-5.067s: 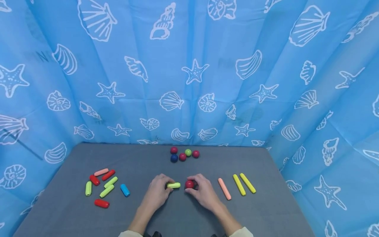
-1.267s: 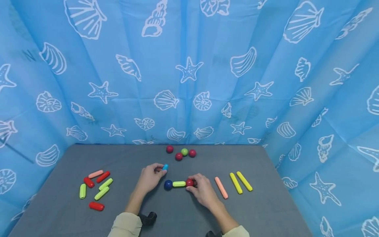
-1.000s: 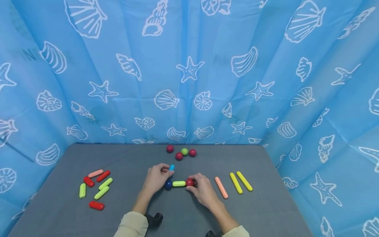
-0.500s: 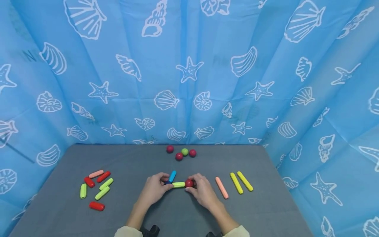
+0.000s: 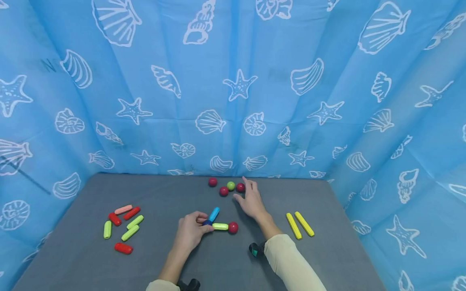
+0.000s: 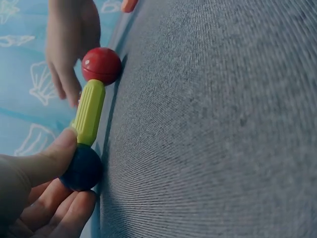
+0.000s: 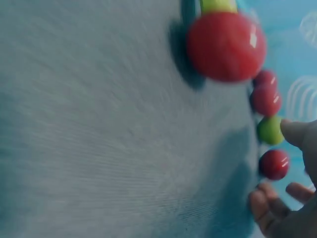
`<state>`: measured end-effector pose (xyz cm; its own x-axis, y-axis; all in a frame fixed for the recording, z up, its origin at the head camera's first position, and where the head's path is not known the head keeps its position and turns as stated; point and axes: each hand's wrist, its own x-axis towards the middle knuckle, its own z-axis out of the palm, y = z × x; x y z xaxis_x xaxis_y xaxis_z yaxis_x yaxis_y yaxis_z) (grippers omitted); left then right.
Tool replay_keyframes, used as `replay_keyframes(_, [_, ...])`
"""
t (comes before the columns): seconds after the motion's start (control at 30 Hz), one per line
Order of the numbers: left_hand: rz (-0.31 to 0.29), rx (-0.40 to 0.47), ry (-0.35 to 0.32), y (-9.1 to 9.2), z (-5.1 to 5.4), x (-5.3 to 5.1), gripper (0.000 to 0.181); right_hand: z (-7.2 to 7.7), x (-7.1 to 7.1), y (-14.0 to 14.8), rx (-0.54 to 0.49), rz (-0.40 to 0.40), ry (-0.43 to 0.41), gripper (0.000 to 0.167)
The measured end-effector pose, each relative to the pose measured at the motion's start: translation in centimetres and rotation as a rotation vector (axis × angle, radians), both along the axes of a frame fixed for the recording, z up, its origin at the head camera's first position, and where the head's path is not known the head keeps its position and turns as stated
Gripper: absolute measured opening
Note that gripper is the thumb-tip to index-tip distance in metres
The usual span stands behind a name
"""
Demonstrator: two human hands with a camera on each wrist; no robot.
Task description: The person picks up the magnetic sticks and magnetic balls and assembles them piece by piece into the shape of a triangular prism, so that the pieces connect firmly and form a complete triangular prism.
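My left hand (image 5: 191, 232) pinches a dark blue ball (image 6: 83, 168) between thumb and fingers. A light green ridged rod (image 5: 220, 226) runs from that ball to a red ball (image 5: 233, 227), and the three form one joined piece. From the blue ball a light blue rod (image 5: 214, 214) points away toward the back. My right hand (image 5: 251, 200) reaches over the table with fingers extended, holding nothing. Its fingertips are beside the rightmost back red ball (image 5: 240, 187); whether they touch it I cannot tell. A green ball (image 5: 231, 186) is just left of that one.
Two more red balls, one (image 5: 223, 191) nearer and one (image 5: 212, 182) farther left, sit at the back. Short red, green and pink rods (image 5: 123, 209) lie scattered at left. Two yellow rods (image 5: 294, 226) lie at right. A shell-patterned blue curtain (image 5: 240, 133) hangs behind the table.
My left hand brought the light blue rod to the dark blue ball and now grips the ball. My right hand has let go of the near red ball and moved toward the back balls.
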<state>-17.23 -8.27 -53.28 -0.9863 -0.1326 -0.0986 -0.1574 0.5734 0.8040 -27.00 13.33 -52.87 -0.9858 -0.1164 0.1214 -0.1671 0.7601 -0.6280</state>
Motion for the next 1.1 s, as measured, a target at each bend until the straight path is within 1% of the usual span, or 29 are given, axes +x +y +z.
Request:
replay_keyframes(0.07, [-0.008,0.004,-0.009,0.2,0.0,0.0,0.039,-0.5,-0.7,0.4,0.011,0.000,-0.011,0.064])
replay_keyframes(0.13, [-0.015,0.009,-0.013,0.2,0.0,0.0,0.039,-1.0,-1.0,0.6,0.020,0.012,0.004,0.054])
replay_keyframes(0.2, [-0.015,0.019,-0.013,0.2,0.0,0.1,0.039,-1.4,-0.9,0.8,0.037,0.030,0.028,0.044])
replay_keyframes(0.3, [-0.023,0.027,0.003,-0.1,0.0,0.1,0.039,-1.3,-0.4,0.9,0.054,0.062,0.031,0.036])
replay_keyframes(0.47, [-0.035,-0.001,0.050,-0.6,0.1,0.0,0.036,0.3,0.6,1.2,0.047,0.170,-0.052,0.035])
replay_keyframes(0.57, [-0.050,-0.020,0.054,-0.7,0.1,-0.1,0.034,1.0,1.4,1.2,0.016,0.244,-0.071,0.035])
replay_keyframes(0.63, [-0.068,-0.029,0.037,-0.8,0.1,-0.2,0.035,1.2,2.0,1.0,-0.013,0.282,-0.084,0.036])
replay_keyframes(0.73, [-0.098,-0.033,0.010,-0.8,0.0,-0.4,0.036,1.0,2.8,0.6,-0.063,0.338,-0.110,0.036])
replay_keyframes(0.8, [-0.122,-0.034,0.007,-0.8,-0.1,-0.5,0.036,0.8,3.2,0.3,-0.100,0.364,-0.130,0.037])
replay_keyframes(0.9, [-0.144,-0.036,0.029,-0.9,-0.3,-0.4,0.036,0.7,3.6,0.2,-0.105,0.390,-0.135,0.042])
replay_keyframes(0.97, [-0.151,-0.033,0.075,-0.9,-0.5,-0.3,0.036,0.7,3.9,0.3,-0.082,0.392,-0.128,0.044])
replay_keyframes(1.1, [-0.093,-0.031,0.156,-0.5,-0.8,0.0,0.041,0.7,4.6,0.9,-0.037,0.364,-0.133,0.041])
